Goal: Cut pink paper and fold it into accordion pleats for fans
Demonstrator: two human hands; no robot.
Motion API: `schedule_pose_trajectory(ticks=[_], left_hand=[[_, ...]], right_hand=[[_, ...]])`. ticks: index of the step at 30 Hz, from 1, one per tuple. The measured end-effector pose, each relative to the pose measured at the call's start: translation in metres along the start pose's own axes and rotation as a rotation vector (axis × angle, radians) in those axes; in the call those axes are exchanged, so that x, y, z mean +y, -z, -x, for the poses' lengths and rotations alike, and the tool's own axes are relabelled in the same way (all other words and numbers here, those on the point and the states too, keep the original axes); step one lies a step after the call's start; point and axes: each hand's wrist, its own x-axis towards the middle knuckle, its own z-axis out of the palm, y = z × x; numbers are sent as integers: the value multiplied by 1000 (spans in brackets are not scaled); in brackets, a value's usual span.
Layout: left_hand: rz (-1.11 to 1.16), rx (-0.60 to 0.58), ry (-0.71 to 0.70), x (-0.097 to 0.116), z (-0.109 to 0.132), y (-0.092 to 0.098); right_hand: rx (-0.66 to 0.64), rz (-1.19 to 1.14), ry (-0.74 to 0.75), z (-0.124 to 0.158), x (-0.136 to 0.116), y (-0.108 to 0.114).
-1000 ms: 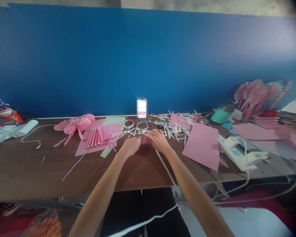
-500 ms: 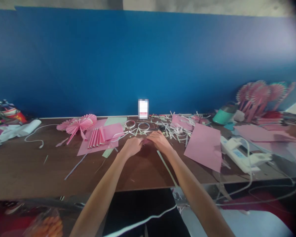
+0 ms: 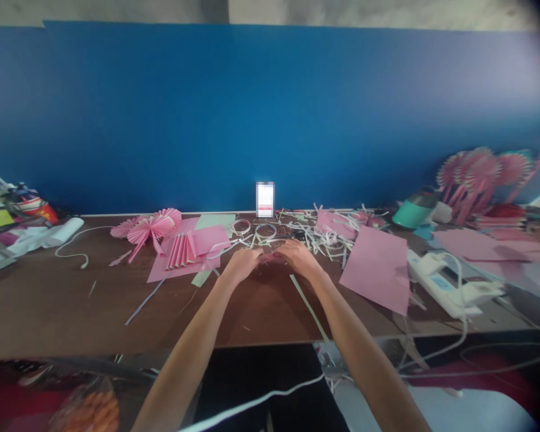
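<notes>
My left hand (image 3: 245, 263) and my right hand (image 3: 298, 257) meet over the middle of the brown table, fingers closed. Between their fingertips runs a small piece of pink paper (image 3: 269, 257), mostly covered by the fingers, so its folds cannot be made out. Just beyond the hands lie two tape rolls (image 3: 265, 231) and a tangle of white paper strips (image 3: 328, 239). Left of my left hand, an accordion-folded pink paper (image 3: 180, 251) rests on flat pink sheets. A pale green strip (image 3: 308, 306) lies near my right forearm.
Pink folded-paper fans (image 3: 150, 228) lie at left, more fans (image 3: 481, 171) stand at far right. A pink sheet (image 3: 375, 270), a white power strip (image 3: 445, 288) with cables and a teal container (image 3: 414, 210) are on the right. A phone (image 3: 265, 200) leans against the blue partition (image 3: 252, 108).
The view has turned slightly left, so the scene sits a little further right. My fingertips are slightly further apart, and more of the pink paper shows between them.
</notes>
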Motion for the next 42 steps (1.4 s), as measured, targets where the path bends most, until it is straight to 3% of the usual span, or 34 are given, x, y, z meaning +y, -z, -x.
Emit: schedule_pose_trajectory(ticks=[5, 9, 17, 28, 36, 42], left_hand=[[125, -44, -66, -3, 1, 0], [132, -7, -39, 0, 1, -1], [242, -9, -90, 2, -2, -6], [316, 92, -71, 0, -3, -7], [329, 150, -4, -15, -6, -9], [188, 116, 43, -16, -4, -7]], right_hand=[[27, 50, -80, 6, 5, 4], [51, 126, -74, 3, -2, 3], [-75, 180, 25, -10, -16, -14], [-47, 236, -30, -8, -10, -14], [19, 151, -150, 4, 8, -3], [-17, -112, -155, 8, 17, 0]])
